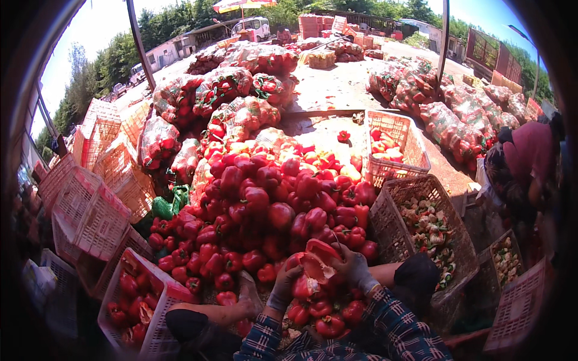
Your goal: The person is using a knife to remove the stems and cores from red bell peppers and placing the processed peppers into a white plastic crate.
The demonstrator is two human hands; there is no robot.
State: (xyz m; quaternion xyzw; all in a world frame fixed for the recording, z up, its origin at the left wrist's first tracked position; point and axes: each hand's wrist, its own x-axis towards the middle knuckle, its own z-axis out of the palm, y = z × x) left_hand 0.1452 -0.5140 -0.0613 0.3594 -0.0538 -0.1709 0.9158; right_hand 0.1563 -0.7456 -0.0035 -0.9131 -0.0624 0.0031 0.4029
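A red bell pepper, split so that its pale hollow inside shows, is between my two hands above my lap. My left hand, in a thin greyish glove, grips it from the left side. On the other side my right hand, gloved too, closes on the pepper's right edge. A thin dark sliver sticks up by the right fingers; what it is I cannot make out. Several whole peppers lie below my hands. Just beyond rises a big heap of red bell peppers.
A pink crate of peppers stands at left, near stacked empty crates. On the right, a crate holds pale cores and scraps; behind it another crate holds peppers. Filled net sacks lie beyond. Another person sits far right.
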